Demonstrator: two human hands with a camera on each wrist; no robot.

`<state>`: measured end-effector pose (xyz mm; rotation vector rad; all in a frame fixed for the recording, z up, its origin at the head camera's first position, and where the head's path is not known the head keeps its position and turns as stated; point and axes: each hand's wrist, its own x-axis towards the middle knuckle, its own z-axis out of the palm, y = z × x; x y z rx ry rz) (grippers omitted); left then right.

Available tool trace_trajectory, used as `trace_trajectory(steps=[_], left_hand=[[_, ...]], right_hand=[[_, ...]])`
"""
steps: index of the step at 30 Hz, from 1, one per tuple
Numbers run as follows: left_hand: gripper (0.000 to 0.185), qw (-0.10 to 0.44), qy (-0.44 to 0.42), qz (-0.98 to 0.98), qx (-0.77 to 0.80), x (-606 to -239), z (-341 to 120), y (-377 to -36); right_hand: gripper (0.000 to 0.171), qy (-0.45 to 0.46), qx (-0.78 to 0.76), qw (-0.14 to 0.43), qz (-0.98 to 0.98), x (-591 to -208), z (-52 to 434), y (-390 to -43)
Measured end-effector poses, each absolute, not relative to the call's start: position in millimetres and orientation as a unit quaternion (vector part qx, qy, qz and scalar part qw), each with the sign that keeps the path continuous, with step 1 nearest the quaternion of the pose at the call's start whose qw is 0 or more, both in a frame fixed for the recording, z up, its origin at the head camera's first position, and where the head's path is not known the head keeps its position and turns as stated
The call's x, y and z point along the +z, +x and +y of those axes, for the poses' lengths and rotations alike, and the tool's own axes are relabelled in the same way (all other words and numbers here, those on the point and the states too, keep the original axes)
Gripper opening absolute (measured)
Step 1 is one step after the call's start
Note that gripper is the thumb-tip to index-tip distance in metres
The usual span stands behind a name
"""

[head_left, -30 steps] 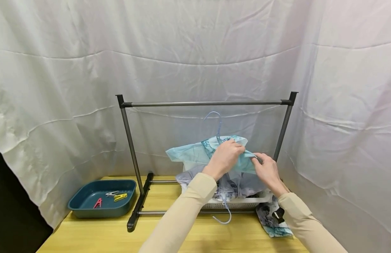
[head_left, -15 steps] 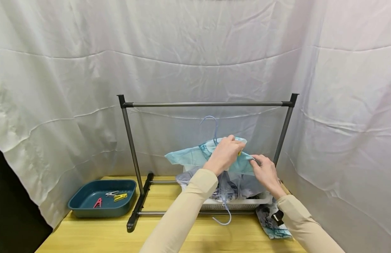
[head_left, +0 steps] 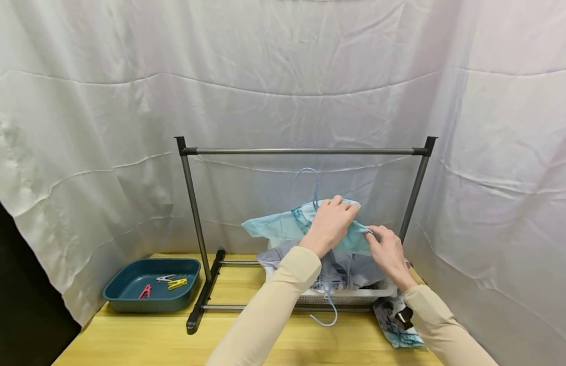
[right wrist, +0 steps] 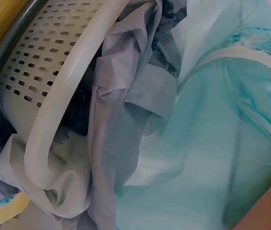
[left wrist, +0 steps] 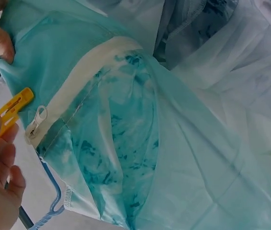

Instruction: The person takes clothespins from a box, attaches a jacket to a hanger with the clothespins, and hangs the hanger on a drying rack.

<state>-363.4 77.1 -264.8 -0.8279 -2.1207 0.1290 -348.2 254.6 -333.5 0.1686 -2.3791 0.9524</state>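
Observation:
A pale turquoise garment [head_left: 275,225] with a patterned neck and a zip hangs on a blue wire hanger [head_left: 317,185], whose hook stands free below the rack's bar. My left hand [head_left: 330,223] pinches a yellow clothespin [left wrist: 15,109] at the garment's shoulder, beside the zip pull [left wrist: 39,117]. In the head view the hand hides this clothespin. My right hand [head_left: 387,251] holds the same shoulder farther out, thumb and fingers pinching the cloth along the hanger's arm. Behind it hangs a greyish garment [right wrist: 121,96] over the white basket.
A grey metal rack [head_left: 305,151] spans the yellow table [head_left: 150,335]. At left, a dark teal tub [head_left: 150,305] contains a red, a white and a yellow clothespin. Beneath the garments sits a white perforated basket [head_left: 347,300]. A second hanger hook [head_left: 326,317] and patterned cloth [head_left: 397,325] protrude.
The hanger's hook has dropped slightly over the second. Both hands keep their places on the shoulder. The yellow clothespin showed briefly under my left hand half a second ago. The view has shifted a little.

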Motion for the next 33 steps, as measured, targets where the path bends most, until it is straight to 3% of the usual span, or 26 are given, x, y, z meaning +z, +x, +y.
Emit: trace_trajectory(steps=[4, 11, 19, 33], left_hand=[[0.017, 0.428, -0.336, -0.839, 0.018, -268, 76, -360], [0.032, 0.424, -0.325, -0.845, -0.027, -283, 67, -354], [0.022, 0.483, -0.305, -0.815, -0.098, -298, 34, -359], [0.012, 0.503, -0.197, -0.814, -0.213, -324, -28, -382]], right_hand=[[0.034, 0.054, 0.360, 0.283, -0.887, -335, 256, -348], [0.037, 0.041, 0.366, 0.270, -0.889, -338, 262, -346], [0.042, 0.050, 0.387, 0.249, -0.887, -337, 270, -343], [0.042, 0.043, 0.420, 0.206, -0.883, -333, 283, -340]])
